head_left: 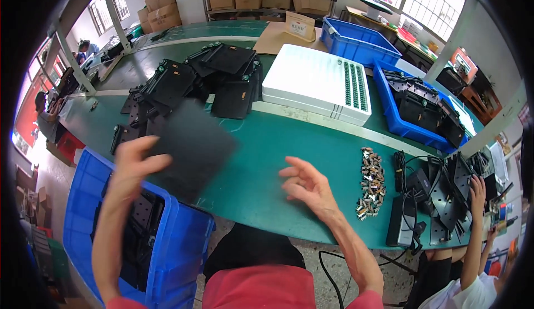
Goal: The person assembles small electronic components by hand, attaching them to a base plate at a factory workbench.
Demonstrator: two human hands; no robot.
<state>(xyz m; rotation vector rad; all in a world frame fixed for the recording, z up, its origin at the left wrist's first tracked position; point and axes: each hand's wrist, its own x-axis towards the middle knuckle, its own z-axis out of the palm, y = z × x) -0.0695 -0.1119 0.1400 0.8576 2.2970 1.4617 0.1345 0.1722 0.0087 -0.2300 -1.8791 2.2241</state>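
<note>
My left hand (133, 167) is at the left edge of a flat, roughly square black plate (194, 150), its fingers and thumb against it. Motion smears the plate, which is tilted above the near left of the green table. To the right, over the bench top, my right hand (308, 189) has its fingers apart and slightly bent, with nothing in them. Beyond the left hand lies a heap of black plates (175, 84) with small green parts on their edges. A blue bin (167, 242) below the left forearm holds more black parts.
A white foam tray (300, 78) with rows of small green pieces stands at the back. Small metal parts (371, 184) lie in a pile right of my right hand. Blue crates (397, 123) stand far right. A co-worker's hand (477, 195) touches black brackets near an adapter (401, 220).
</note>
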